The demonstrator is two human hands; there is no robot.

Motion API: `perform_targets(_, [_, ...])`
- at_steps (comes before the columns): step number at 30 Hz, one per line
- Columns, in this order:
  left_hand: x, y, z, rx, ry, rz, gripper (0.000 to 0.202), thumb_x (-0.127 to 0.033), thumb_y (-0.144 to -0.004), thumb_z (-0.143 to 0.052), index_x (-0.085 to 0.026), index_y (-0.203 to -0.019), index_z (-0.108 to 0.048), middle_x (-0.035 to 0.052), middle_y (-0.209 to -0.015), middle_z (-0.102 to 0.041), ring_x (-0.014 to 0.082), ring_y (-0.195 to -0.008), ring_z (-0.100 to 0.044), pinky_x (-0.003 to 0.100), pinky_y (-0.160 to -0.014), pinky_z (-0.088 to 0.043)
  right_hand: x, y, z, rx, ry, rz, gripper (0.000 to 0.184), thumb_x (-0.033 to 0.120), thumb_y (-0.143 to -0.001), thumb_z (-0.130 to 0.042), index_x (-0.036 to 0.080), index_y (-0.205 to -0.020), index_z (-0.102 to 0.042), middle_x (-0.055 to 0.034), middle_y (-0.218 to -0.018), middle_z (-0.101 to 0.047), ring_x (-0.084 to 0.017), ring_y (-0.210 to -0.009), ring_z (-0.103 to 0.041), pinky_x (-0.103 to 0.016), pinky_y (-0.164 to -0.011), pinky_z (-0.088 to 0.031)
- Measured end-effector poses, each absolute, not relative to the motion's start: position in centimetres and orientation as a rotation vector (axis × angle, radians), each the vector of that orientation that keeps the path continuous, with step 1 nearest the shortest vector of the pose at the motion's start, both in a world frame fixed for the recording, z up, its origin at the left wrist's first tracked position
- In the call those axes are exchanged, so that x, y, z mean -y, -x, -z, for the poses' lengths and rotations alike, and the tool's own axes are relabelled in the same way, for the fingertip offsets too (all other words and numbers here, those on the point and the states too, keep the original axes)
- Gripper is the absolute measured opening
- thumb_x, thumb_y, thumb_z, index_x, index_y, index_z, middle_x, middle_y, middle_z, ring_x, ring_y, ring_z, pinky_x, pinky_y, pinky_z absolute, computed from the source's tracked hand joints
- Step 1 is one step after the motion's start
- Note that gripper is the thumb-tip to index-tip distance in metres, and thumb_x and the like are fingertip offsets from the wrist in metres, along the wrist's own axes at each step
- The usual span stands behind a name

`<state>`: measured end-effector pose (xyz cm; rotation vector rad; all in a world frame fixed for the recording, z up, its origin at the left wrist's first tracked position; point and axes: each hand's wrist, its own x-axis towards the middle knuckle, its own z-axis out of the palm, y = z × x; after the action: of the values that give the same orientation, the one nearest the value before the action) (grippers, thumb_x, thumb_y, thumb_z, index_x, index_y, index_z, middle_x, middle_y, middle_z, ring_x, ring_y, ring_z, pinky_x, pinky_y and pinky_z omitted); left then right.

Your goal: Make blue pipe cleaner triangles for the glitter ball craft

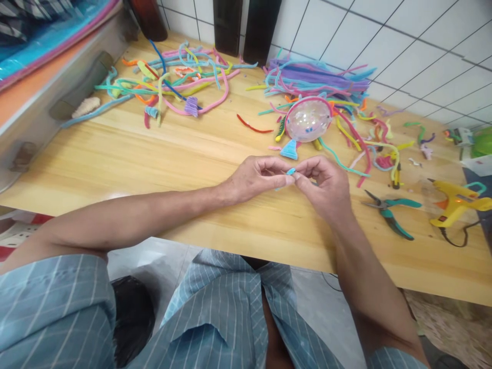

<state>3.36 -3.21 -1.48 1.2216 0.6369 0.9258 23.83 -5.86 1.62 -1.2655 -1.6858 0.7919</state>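
Between the fingertips of both hands is a small piece of blue pipe cleaner (291, 171); most of it is hidden by the fingers. My left hand (258, 177) pinches it from the left, thumb against forefinger. On the other side my right hand (322, 185) pinches it too, the two thumbs nearly touching. Just beyond the fingers lies a blue fan-shaped pipe cleaner piece (289, 149). Behind that sits a clear, round bowl-like piece (308, 119) with a pink rim and glitter inside.
Loose coloured pipe cleaners (207, 77) lie at the back left, and a purple and blue bundle (319, 79) rests by the tiled wall. On the right are teal-handled pliers (392, 211) and a yellow glue gun (453, 202) with a cord. A plastic bin (57, 102) stands at the left.
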Motion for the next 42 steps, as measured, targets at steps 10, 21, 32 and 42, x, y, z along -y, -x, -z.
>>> perform_targets(10, [3.0, -3.1, 1.7, -0.709, -1.263, -0.905, 0.054, -0.066, -0.08, -0.092, -0.015, -0.098, -0.084, 0.0066, -0.096, -0.083, 0.0184, -0.09, -0.073, 0.031, -0.086, -0.057, 5.7, -24.4, -2.3, 1.795, 1.322, -0.767, 0.017, 0.042, -0.092, -0.085, 0.028, -0.09, -0.076, -0.0002, -0.083, -0.075, -0.019, -0.075, -0.069, -0.037, -0.075, -0.06])
perform_targets(21, [3.2, -3.1, 1.4, -0.713, -1.308, -0.881, 0.054, -0.068, -0.085, -0.086, -0.014, -0.092, -0.08, 0.0044, -0.087, -0.077, 0.0155, -0.082, -0.066, 0.029, -0.079, -0.052, 5.8, -24.4, -2.3, 1.833, 1.344, -0.749, 0.011, 0.037, -0.093, -0.085, 0.028, -0.09, -0.078, -0.0004, -0.083, -0.078, -0.02, -0.074, -0.07, -0.038, -0.071, -0.058])
perform_targets(32, [3.0, -2.8, 1.8, -0.698, -1.353, -0.881, 0.054, -0.068, -0.091, -0.079, -0.014, -0.093, -0.077, 0.0025, -0.085, -0.07, 0.0146, -0.08, -0.06, 0.028, -0.077, -0.049, 5.3, -25.2, -2.3, 2.019, 1.338, -0.601, 0.026, 0.049, -0.102, -0.076, 0.031, -0.084, -0.071, -0.0025, -0.081, -0.071, -0.024, -0.078, -0.066, -0.042, -0.074, -0.053])
perform_targets(42, [2.7, -2.5, 1.7, -0.673, -1.514, -0.861, 0.044, -0.059, -0.098, -0.071, -0.015, -0.092, -0.073, 0.0019, -0.082, -0.068, 0.0147, -0.079, -0.06, 0.027, -0.075, -0.049, 5.1, -25.3, -1.5, 2.087, 1.248, -0.5, 0.024, 0.041, -0.104, -0.07, 0.028, -0.085, -0.068, -0.0018, -0.082, -0.071, -0.023, -0.078, -0.066, -0.038, -0.073, -0.052])
